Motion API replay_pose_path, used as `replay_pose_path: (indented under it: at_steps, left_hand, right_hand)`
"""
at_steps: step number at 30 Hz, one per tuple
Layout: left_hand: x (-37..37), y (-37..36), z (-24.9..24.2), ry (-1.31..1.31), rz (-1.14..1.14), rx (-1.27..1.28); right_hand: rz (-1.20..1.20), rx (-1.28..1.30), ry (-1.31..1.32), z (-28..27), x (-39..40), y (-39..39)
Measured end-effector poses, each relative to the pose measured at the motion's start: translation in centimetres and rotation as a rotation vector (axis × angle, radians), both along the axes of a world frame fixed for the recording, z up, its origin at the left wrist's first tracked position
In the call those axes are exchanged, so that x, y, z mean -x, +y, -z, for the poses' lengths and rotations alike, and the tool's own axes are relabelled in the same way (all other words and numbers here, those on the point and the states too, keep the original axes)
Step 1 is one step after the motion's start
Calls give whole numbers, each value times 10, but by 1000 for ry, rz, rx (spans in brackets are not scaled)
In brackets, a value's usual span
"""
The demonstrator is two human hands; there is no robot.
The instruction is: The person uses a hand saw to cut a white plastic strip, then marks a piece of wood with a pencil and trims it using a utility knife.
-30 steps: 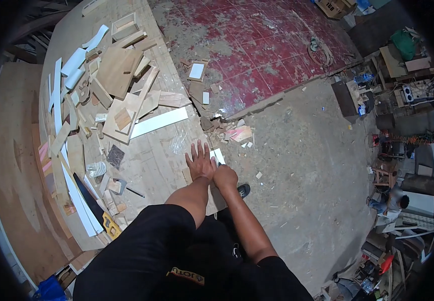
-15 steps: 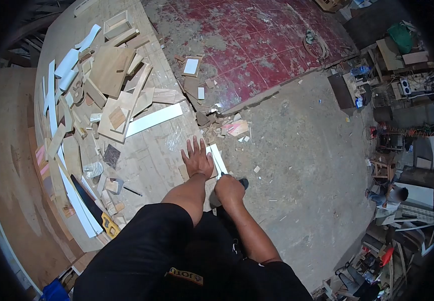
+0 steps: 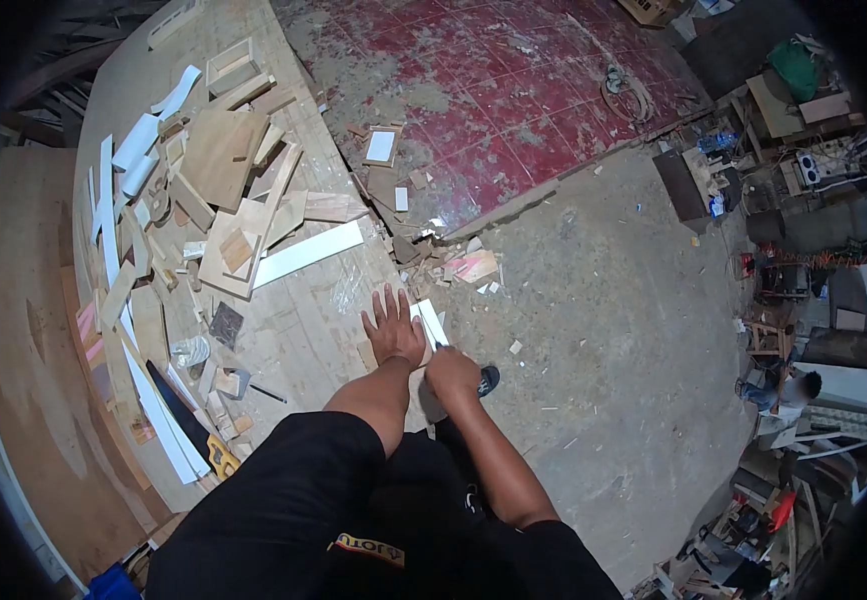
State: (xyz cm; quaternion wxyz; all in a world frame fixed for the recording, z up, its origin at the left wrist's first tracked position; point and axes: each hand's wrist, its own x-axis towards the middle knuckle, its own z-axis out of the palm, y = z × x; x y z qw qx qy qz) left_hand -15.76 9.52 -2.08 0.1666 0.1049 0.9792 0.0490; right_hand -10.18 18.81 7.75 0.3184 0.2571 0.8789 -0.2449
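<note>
My left hand (image 3: 394, 330) lies flat with fingers spread near the table's edge, its thumb side against a white-faced strip (image 3: 433, 322). Close by, my right hand (image 3: 452, 375) is closed in a fist at the near end of that strip. A small dark bit shows at its knuckles, but the fist hides whatever it holds. Beneath my left palm, part of a light wooden piece (image 3: 366, 352) sticks out. Just beyond the fingertips lies a crumpled clear plastic wrap (image 3: 347, 291), and a longer white strip (image 3: 308, 252) rests farther off.
Wood offcuts (image 3: 218, 160) are heaped on the worktable (image 3: 298, 345) to the left. A yellow-handled handsaw (image 3: 221, 455) and a dark pencil-like stick (image 3: 270, 394) lie nearer me. Debris (image 3: 473, 266) litters the concrete floor (image 3: 593, 330). Another person (image 3: 791, 392) is at the far right.
My right hand has shifted slightly back and left along the strip. My left hand stays pressed down in nearly the same place. The view has tilted a little.
</note>
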Motion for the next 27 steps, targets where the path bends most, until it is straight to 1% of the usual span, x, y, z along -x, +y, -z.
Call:
replay_pose_path:
  at_steps: [1,2,4,8,10,11,12,14,15,18,20,22,23,24,26,27]
  left_hand:
    - [-2,-1,0,3,1,-6]
    - [-2,-1,0,0,-3,-2]
    - [-1,0,1,-1,-2,9]
    - [-1,0,-4,5,4,-15]
    - [0,-1,-3,-50,0,-10]
    - [1,-2,-3,-48,-2,-8]
    - [1,-3,1,-29,2,-25]
    - [-2,-3,2,-17,9,-44]
    - [-2,-2,-1,-8,8,-45]
    - [-2,-3,-1,2,7,-49]
    - [-1,-3,1,6,9,-58]
    - [-3,-3,2,16,8,-50]
    - [-4,-3,3,13,11,-53]
    - [-5,-3,6,32,14,-56]
    - [-3,-4,5,58,11,-53]
    - [-3,-3,3,59,9,-55]
  right_hand:
    - [35,-4,-58,-10,-8,-1]
    - [31,-1,-61,-10,-18,-3]
    - [-36,-52,-32,-14,-28,-5]
    - [-2,-10,-59,-7,-1,-4]
    - [-40,-2,14,3,16,-5]
    - [-166,28,100,5,16,-3]
    - [-167,30,103,16,16,-4]
    - [-17,69,84,47,7,-6]
    - [-16,67,83,47,1,-4]
    - [27,111,56,31,-30,3]
    - [72,119,8,6,-46,4]
    - [65,122,-15,-26,-44,3]
    - [62,129,-35,-34,-43,3]
    - [64,127,-36,-27,-42,2]
    - [71,90,48,6,-33,-2]
    - [125,96,64,22,-22,-4]
